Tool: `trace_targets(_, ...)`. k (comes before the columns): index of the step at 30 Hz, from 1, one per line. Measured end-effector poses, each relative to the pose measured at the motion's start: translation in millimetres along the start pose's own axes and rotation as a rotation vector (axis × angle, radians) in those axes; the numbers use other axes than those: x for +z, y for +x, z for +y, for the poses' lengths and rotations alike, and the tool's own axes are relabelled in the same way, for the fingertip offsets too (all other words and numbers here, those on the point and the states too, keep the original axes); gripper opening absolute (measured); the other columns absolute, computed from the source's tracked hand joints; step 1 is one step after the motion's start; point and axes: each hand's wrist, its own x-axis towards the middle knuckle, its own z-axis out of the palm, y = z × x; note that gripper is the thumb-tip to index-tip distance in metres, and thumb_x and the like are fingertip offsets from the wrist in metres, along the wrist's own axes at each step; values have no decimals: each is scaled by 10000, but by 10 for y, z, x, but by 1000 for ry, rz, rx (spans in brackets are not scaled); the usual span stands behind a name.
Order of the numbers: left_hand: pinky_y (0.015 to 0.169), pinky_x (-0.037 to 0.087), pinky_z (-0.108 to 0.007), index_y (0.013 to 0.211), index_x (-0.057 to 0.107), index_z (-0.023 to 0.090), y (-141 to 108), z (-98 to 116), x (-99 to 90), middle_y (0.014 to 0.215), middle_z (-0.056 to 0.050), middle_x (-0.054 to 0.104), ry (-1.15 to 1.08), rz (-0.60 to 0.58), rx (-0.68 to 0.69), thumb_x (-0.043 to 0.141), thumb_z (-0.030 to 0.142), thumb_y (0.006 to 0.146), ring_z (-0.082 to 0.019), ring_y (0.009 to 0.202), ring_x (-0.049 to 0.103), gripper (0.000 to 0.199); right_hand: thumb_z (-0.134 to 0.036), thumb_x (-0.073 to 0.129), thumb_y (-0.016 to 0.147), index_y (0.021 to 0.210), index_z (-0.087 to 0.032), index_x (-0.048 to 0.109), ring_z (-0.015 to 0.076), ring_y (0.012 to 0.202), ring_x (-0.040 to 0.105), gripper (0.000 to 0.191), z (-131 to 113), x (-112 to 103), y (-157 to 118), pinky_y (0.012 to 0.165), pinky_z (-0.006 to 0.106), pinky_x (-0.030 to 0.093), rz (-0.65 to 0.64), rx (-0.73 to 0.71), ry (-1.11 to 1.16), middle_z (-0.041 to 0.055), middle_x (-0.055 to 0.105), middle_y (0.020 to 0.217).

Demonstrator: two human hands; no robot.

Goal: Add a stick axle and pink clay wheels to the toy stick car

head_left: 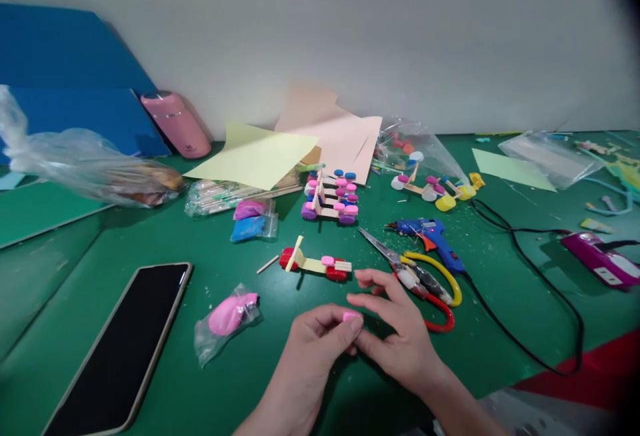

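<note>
Between the thumb and fingers of my left hand (pixel 320 343) is a small pink clay piece (pixel 353 315). My right hand (pixel 395 329) touches it from the right with its thumb, its other fingers apart and stretched out. Just beyond my hands stands a small scooter model (pixel 313 265) with red wheels, a pale yellow deck and one pink piece on it. A loose short stick (pixel 267 264) lies to its left. Several finished-looking scooter models (pixel 330 199) with purple, blue and pink parts stand in a row farther back.
Scissors (pixel 430 283) and a blue glue gun (pixel 435 239) with a black cable lie right. A bag of pink clay (pixel 230 316) and a phone (pixel 123 349) are left. Behind are coloured sheets (pixel 255 153), bagged sticks (pixel 220 197) and a pink bottle (pixel 177 123).
</note>
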Motion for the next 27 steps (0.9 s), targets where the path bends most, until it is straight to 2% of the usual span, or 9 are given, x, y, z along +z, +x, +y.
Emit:
trace_targets(8,671,370,-259,678,669,135,-8,-16,0,689,-22,595,27,5,28,638,279,711,-134,688,467,151,-219,631,710,976,-234,629,213,965,539,266,-2,1,1,780,341,466,6,-8,4,81,512,1143)
trace_targets(16,624,355,-250,649,644,131,18,-44,10,608,0,570,-64,31,-21,656,271,691,-114,615,458,146,-220,632,697,934,-225,644,215,955,543,237,2,16,0,782,343,468,4,-3,-2,79,516,1140)
trace_targets(23,577,339,-236,638,654,124,14,8,-3,555,-2,554,-146,-66,-63,632,298,718,-101,560,432,193,-195,632,703,883,-220,653,207,944,546,183,-8,3,2,777,334,459,27,18,23,78,514,1124)
trace_targets(27,606,359,-240,637,658,129,-6,38,7,587,-10,571,-209,-54,-74,616,294,730,-107,582,458,193,-226,646,698,897,-223,651,213,947,544,198,0,-4,6,777,340,462,21,14,30,82,515,1123)
